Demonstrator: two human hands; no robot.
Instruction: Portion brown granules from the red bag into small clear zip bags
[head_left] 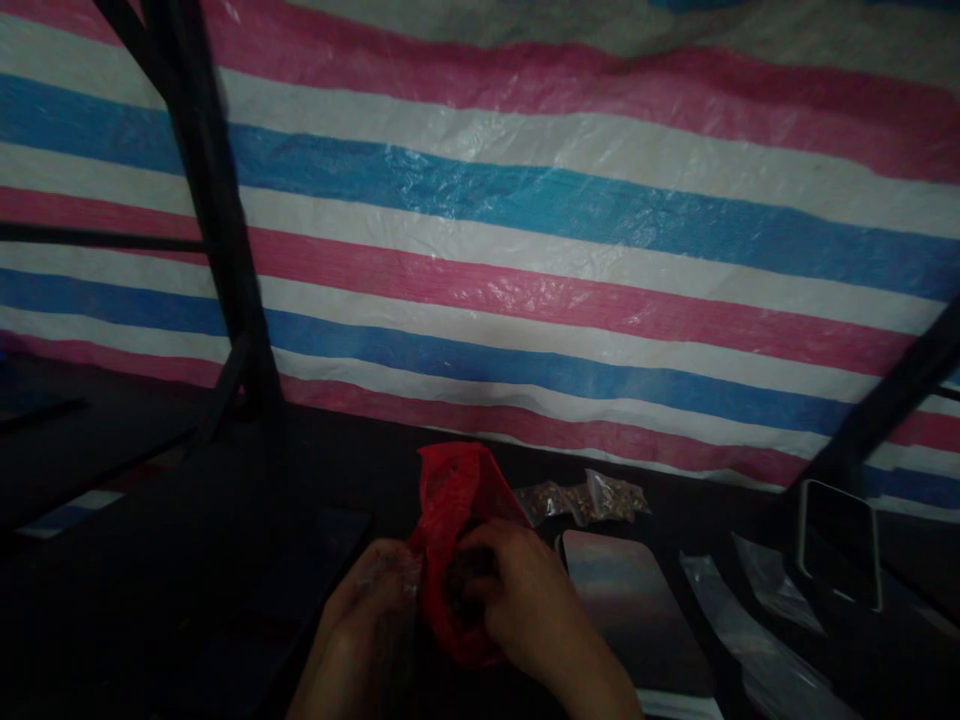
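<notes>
A red plastic bag [450, 500] stands open low in the middle of the head view, on a dark surface. My right hand [517, 590] reaches into its mouth, fingers curled over dark contents that I cannot make out. My left hand [367, 620] is just left of the bag, pinching a small clear plastic pouch [386, 570] against the bag's edge. The light is dim, so what lies inside the bag stays hidden.
Two small clear packets of brownish bits [585, 500] lie behind the bag. A shiny flat plate [630, 600] sits to the right, with empty clear pouches [750, 640] and a dark phone-like slab [840, 545] beyond. A striped tarp [525, 250] hangs behind; black frame bars [210, 220] stand left.
</notes>
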